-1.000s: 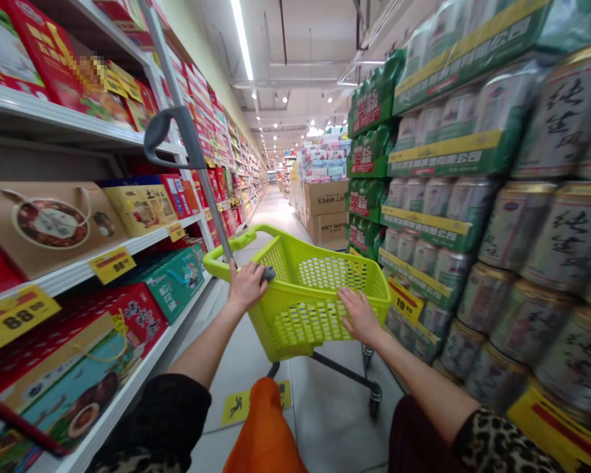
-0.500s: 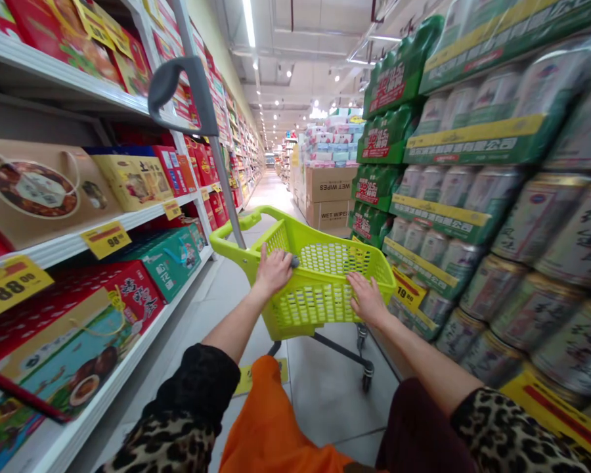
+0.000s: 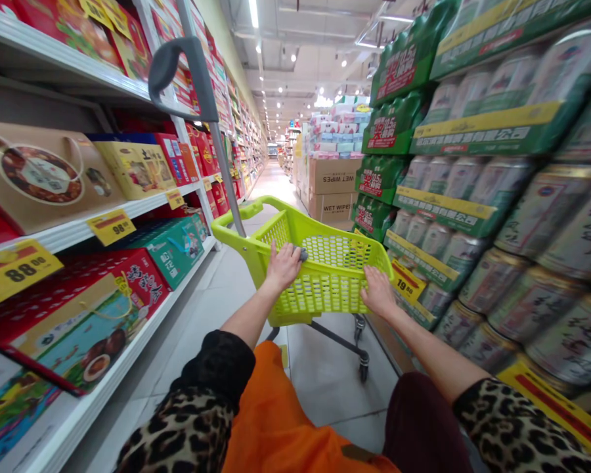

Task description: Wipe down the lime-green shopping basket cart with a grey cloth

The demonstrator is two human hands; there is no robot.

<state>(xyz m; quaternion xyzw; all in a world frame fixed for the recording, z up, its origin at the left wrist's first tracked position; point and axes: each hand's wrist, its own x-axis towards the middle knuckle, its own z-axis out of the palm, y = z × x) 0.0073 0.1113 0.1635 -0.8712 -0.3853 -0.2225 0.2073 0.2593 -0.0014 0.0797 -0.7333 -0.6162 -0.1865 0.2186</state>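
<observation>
A lime-green shopping cart with a perforated plastic basket stands sideways in front of me. My left hand is closed over the near rim of its basket, beside a small dark grey piece at the fingertips. Farther right along the same rim, my right hand has its fingers hooked over the edge near the basket's corner. Both thumbs are partly hidden. A grey loop handle rises on a metal pole from the cart's left end. Dark wheels rest on the tiled floor.
Shelves with boxed goods and yellow price tags line the left. Shrink-wrapped cans and green bottle packs are stacked close on the right. Wet-wipes cartons stand beyond the cart. The aisle floor runs on behind it.
Both hands have shifted slightly right along the basket rim in view. My right hand's fingers now curl more closely over the edge. The cart's lower part sits a little higher in view.
</observation>
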